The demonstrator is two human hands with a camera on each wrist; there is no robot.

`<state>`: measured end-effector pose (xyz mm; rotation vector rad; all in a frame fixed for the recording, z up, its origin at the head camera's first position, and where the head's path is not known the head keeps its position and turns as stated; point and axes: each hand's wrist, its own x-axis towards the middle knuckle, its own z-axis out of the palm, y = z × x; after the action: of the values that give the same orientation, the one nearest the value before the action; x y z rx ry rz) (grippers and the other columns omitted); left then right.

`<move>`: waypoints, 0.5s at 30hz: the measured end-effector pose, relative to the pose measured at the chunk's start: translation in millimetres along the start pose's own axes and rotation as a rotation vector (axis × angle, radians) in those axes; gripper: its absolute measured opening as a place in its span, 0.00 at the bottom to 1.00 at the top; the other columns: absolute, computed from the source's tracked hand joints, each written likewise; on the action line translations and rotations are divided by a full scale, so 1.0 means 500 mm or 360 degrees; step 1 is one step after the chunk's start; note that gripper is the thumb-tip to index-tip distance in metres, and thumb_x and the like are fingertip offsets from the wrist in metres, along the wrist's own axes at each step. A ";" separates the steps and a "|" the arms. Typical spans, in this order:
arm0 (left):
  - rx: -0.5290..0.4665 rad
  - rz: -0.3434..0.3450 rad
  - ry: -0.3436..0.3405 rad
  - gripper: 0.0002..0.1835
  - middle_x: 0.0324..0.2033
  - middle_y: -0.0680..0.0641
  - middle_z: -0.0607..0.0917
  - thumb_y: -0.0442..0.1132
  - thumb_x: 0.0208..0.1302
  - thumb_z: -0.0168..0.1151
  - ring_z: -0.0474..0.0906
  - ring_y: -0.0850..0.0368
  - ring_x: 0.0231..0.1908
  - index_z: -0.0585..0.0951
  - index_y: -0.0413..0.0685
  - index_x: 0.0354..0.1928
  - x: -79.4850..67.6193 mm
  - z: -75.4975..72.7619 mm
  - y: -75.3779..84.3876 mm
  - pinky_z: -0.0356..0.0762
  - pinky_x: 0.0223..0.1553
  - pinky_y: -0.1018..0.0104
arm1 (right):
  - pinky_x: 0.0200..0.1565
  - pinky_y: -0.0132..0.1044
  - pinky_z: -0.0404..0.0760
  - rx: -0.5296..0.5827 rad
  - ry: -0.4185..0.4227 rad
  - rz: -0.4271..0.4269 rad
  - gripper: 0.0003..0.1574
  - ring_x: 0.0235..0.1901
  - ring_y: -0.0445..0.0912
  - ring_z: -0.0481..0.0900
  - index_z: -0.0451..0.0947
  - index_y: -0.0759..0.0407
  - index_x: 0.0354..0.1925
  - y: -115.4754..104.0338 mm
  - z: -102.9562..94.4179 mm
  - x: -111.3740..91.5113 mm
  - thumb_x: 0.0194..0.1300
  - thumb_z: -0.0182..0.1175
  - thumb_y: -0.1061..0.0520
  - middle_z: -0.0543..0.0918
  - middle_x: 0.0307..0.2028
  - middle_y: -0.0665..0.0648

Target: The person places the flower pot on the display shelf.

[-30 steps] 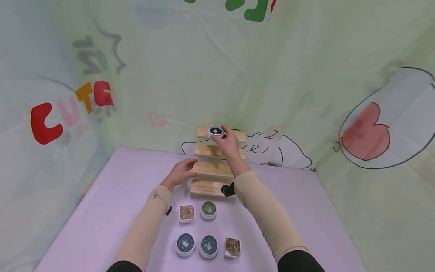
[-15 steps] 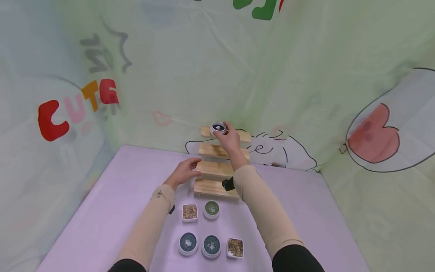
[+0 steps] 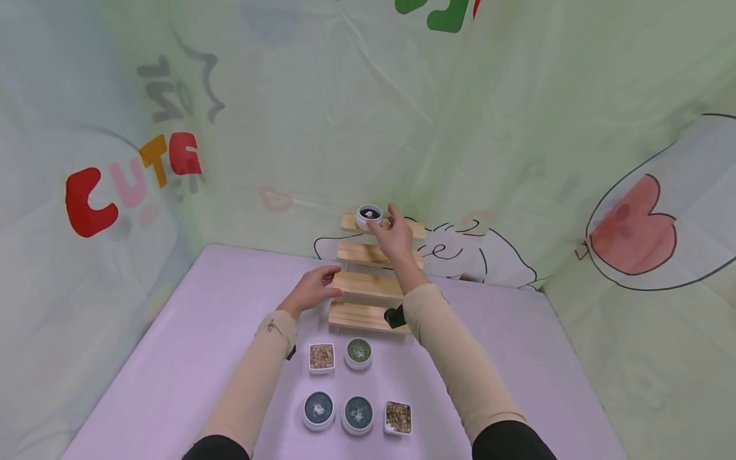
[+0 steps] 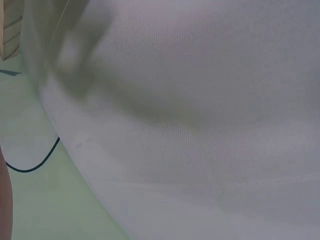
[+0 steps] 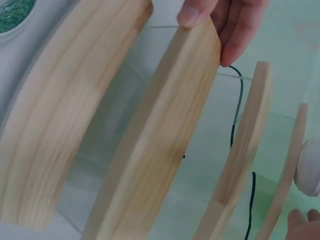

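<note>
A four-step wooden display stand [image 3: 368,285] rises at the back of the table. At the left end of its second step from the bottom, my left hand [image 3: 310,291] pinches the board; the right wrist view shows the thumb [image 5: 190,14] in front and fingers behind. A small round white pot [image 3: 368,216] with dark filling and a pale piece in it sits on the top step, towards the left. Beside the pot, my right hand [image 3: 395,239] has its thumb and fingers spread, holding nothing. Only a sliver of skin shows in the left wrist view.
In front of the stand are a square pot of pebbles [image 3: 321,358], a round green-filled pot [image 3: 359,351], two round blue-grey pots [image 3: 319,409] and another square pebble pot [image 3: 398,417]. Printed cloth [image 3: 276,128] hangs close behind the stand. The tabletop [image 3: 241,275] is pale purple.
My right hand has set the pot on the top step, let go and drawn slightly right, its fingers spreading. My left hand keeps its hold on the step.
</note>
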<state>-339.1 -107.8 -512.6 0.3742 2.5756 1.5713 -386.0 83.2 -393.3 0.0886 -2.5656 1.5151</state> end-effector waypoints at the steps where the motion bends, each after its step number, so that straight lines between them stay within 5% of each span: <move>1: -0.0002 -0.0003 -0.0004 0.36 0.65 0.38 0.72 0.38 0.59 0.72 0.70 0.45 0.64 0.69 0.36 0.67 0.000 0.000 0.001 0.69 0.66 0.59 | 0.68 0.41 0.68 0.0013 0.0022 -0.0025 0.45 0.69 0.53 0.63 0.56 0.55 0.75 0.004 -0.005 -0.005 0.67 0.63 0.48 0.62 0.72 0.57; 8: 0.0031 -0.0004 -0.0010 0.37 0.65 0.38 0.71 0.38 0.59 0.72 0.70 0.44 0.64 0.68 0.36 0.68 -0.003 -0.005 0.007 0.69 0.66 0.59 | 0.70 0.35 0.64 0.0146 -0.0010 -0.0106 0.44 0.69 0.51 0.62 0.57 0.61 0.73 0.039 -0.043 -0.070 0.67 0.63 0.51 0.64 0.71 0.59; 15: 0.0014 0.0016 -0.0019 0.36 0.66 0.36 0.71 0.37 0.59 0.71 0.69 0.43 0.65 0.68 0.35 0.68 -0.009 -0.002 0.014 0.69 0.66 0.59 | 0.71 0.39 0.62 0.0210 -0.0199 -0.0059 0.43 0.70 0.52 0.60 0.57 0.62 0.73 0.062 -0.086 -0.194 0.68 0.63 0.51 0.63 0.71 0.59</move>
<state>-334.2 -106.9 -506.2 0.3971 2.5770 1.5565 -289.7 132.9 -416.0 0.2529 -2.5386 1.7148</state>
